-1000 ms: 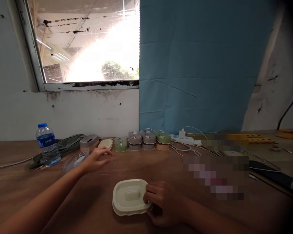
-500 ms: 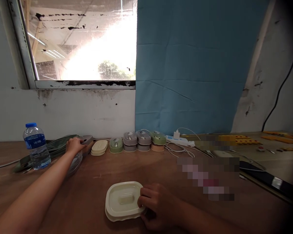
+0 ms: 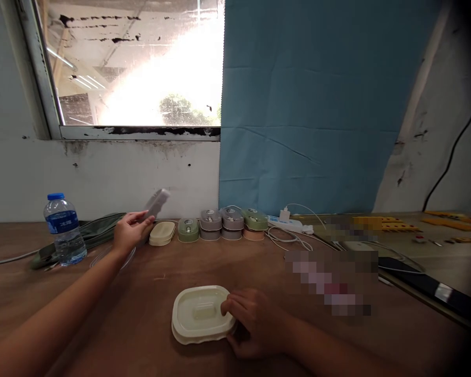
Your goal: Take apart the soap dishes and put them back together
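My left hand (image 3: 131,230) pinches a grey plastic lid (image 3: 157,203), raised above the back of the table and tilted up, slightly blurred. Beneath it stands a grey box part, mostly hidden behind the fingers. At the front, my right hand (image 3: 253,322) grips the right edge of a shallow cream lid (image 3: 202,312) with a raised block in its middle. The cream lid rests on the table. Beside the left hand lies a small stack of cream lids (image 3: 162,233).
Along the wall stand a green lunch box (image 3: 188,230), grey lunch boxes (image 3: 211,225) and a green-and-orange one (image 3: 254,224). A water bottle (image 3: 65,230) stands left, before a dark green bag (image 3: 100,228). A power strip (image 3: 286,224) with white cables lies right, near yellow parts (image 3: 400,224).
My left hand has lifted the grey lid from the back of the table and tilted it up. The right hand keeps its hold on the cream lid. The view has shifted slightly.
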`<action>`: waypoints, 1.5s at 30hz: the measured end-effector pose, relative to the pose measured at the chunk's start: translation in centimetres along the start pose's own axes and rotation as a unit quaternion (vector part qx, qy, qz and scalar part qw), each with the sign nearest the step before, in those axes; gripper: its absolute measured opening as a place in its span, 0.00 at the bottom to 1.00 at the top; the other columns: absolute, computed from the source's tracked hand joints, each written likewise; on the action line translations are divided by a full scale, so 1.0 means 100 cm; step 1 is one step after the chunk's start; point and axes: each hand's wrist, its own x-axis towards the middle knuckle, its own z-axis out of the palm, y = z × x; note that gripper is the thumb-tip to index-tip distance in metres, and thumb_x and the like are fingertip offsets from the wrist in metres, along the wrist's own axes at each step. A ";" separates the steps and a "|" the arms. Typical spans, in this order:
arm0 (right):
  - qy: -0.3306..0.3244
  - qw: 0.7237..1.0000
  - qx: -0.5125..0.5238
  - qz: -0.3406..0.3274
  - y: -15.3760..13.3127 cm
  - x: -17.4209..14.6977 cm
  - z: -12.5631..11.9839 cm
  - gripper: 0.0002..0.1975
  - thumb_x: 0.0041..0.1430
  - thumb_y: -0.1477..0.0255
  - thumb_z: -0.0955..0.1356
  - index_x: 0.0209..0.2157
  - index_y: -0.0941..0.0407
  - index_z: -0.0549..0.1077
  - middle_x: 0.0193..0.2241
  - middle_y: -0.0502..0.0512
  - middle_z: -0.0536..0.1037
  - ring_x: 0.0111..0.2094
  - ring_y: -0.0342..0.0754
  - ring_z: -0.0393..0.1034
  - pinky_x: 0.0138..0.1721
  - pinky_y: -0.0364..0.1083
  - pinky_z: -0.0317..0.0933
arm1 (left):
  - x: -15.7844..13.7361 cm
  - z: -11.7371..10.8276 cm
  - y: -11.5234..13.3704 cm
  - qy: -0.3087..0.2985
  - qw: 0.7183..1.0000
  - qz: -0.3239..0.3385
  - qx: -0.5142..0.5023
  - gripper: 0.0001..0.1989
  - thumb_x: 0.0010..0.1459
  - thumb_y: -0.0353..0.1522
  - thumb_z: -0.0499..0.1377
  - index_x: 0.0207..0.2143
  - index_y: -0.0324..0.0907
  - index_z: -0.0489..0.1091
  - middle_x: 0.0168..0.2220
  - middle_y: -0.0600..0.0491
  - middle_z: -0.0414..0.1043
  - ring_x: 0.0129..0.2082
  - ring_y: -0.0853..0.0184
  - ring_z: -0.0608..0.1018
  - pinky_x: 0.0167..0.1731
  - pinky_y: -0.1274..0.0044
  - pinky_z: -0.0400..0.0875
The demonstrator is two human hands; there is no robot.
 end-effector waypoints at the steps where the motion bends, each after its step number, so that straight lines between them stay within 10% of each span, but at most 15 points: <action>1: 0.021 1.000 0.004 0.000 0.000 0.000 0.000 0.14 0.41 0.71 0.63 0.34 0.56 0.61 0.27 0.52 0.70 0.27 0.46 0.64 0.29 0.43 0.57 | -0.016 -0.004 0.009 -0.042 0.998 0.015 -0.054 0.22 0.45 0.44 0.58 0.39 0.39 0.71 0.38 0.49 0.72 0.37 0.63 0.73 0.36 0.75 0.68; 6: 0.133 0.991 -0.009 0.002 0.004 -0.003 -0.006 0.20 0.39 0.67 0.66 0.35 0.56 0.56 0.30 0.54 0.64 0.32 0.49 0.62 0.33 0.48 0.58 | -0.092 -0.023 0.033 -0.323 0.921 0.116 -0.185 0.12 0.47 0.36 0.61 0.36 0.44 0.73 0.39 0.50 0.69 0.43 0.62 0.70 0.43 0.73 0.66; 9: 0.144 0.989 0.023 0.030 0.005 -0.005 -0.009 0.29 0.38 0.67 0.68 0.42 0.56 0.52 0.35 0.56 0.61 0.37 0.52 0.61 0.37 0.50 0.59 | -0.112 -0.026 0.032 -0.395 0.886 0.141 -0.199 0.12 0.47 0.34 0.62 0.36 0.45 0.74 0.38 0.49 0.69 0.44 0.62 0.69 0.45 0.71 0.65; 22: -0.123 0.962 0.191 0.153 0.003 0.003 -0.021 0.42 0.37 0.66 0.70 0.55 0.54 0.51 0.56 0.60 0.48 0.56 0.56 0.48 0.54 0.51 0.49 | -0.124 -0.017 0.027 -0.454 0.854 0.204 -0.151 0.12 0.45 0.35 0.63 0.36 0.47 0.74 0.36 0.51 0.68 0.41 0.65 0.70 0.44 0.73 0.64; 35: -0.179 0.948 0.203 0.168 0.009 0.001 -0.019 0.43 0.42 0.62 0.69 0.58 0.52 0.47 0.58 0.59 0.48 0.57 0.57 0.46 0.55 0.52 0.47 | -0.125 -0.019 0.031 -0.484 0.825 0.268 -0.111 0.15 0.43 0.36 0.64 0.37 0.47 0.72 0.37 0.51 0.68 0.40 0.63 0.69 0.43 0.73 0.63; 39: -0.165 0.951 0.201 0.166 0.008 0.002 -0.019 0.43 0.41 0.63 0.69 0.58 0.51 0.47 0.57 0.58 0.51 0.56 0.56 0.50 0.54 0.52 0.49 | -0.109 -0.028 0.025 -0.411 0.878 0.235 -0.068 0.15 0.52 0.35 0.55 0.44 0.45 0.68 0.44 0.48 0.65 0.45 0.62 0.67 0.46 0.73 0.61; 42: -0.163 0.952 0.199 0.168 0.007 0.002 -0.020 0.44 0.41 0.64 0.69 0.58 0.52 0.47 0.56 0.59 0.52 0.55 0.57 0.50 0.54 0.53 0.49 | -0.088 -0.033 0.002 -0.227 0.958 0.169 0.048 0.12 0.54 0.34 0.51 0.41 0.44 0.67 0.42 0.49 0.65 0.45 0.61 0.68 0.46 0.72 0.61; 45: -0.164 0.951 0.200 0.170 0.007 0.003 -0.020 0.43 0.40 0.64 0.69 0.58 0.53 0.48 0.56 0.60 0.53 0.55 0.57 0.51 0.54 0.53 0.50 | -0.067 -0.038 -0.025 -0.058 0.978 0.043 0.195 0.15 0.48 0.33 0.53 0.41 0.42 0.67 0.42 0.47 0.64 0.44 0.58 0.68 0.46 0.69 0.60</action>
